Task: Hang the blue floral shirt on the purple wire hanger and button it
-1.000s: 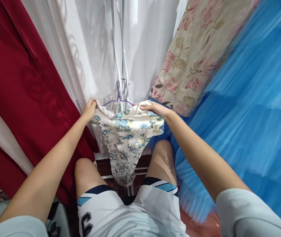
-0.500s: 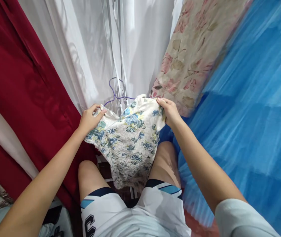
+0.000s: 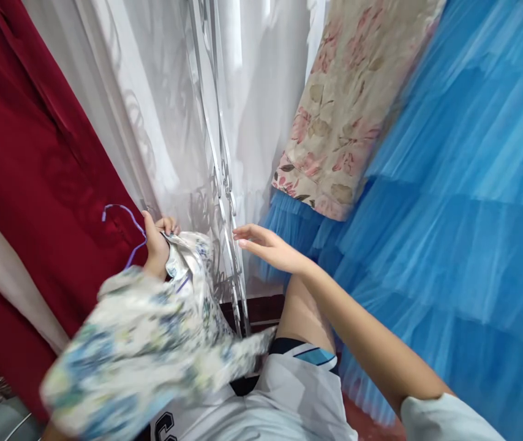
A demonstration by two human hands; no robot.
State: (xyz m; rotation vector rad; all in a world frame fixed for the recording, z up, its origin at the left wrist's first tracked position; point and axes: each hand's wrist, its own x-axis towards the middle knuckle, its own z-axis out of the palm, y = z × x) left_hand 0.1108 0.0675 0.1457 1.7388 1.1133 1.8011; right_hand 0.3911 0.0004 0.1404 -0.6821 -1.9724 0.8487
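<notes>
A white floral top [image 3: 160, 343] with blue and yellow flowers hangs sideways over my left forearm and lap, partly smeared by motion. My left hand [image 3: 158, 242] is closed on its edge, fingers wrapped in the cloth near the neckline. Beside that hand a purple hanger [image 3: 135, 236] sticks up, its hook pointing left; the rest of it is hidden in the top. My right hand [image 3: 266, 246] is apart from the top, its fingers stretched out to the left with nothing in them, near the metal rods.
Shiny metal rods [image 3: 220, 165] run down in front of white curtains [image 3: 261, 92]. Dark red cloth [image 3: 54, 159] hangs at left. At right hang a cream cloth with pink flowers [image 3: 335, 128] and a tiered blue tulle skirt [image 3: 449, 245]. My legs in white shorts [image 3: 298, 392] are below.
My right hand has let go of the floral top. The top and hanger have swung left with my left hand, and the hanger's hook now points left rather than up.
</notes>
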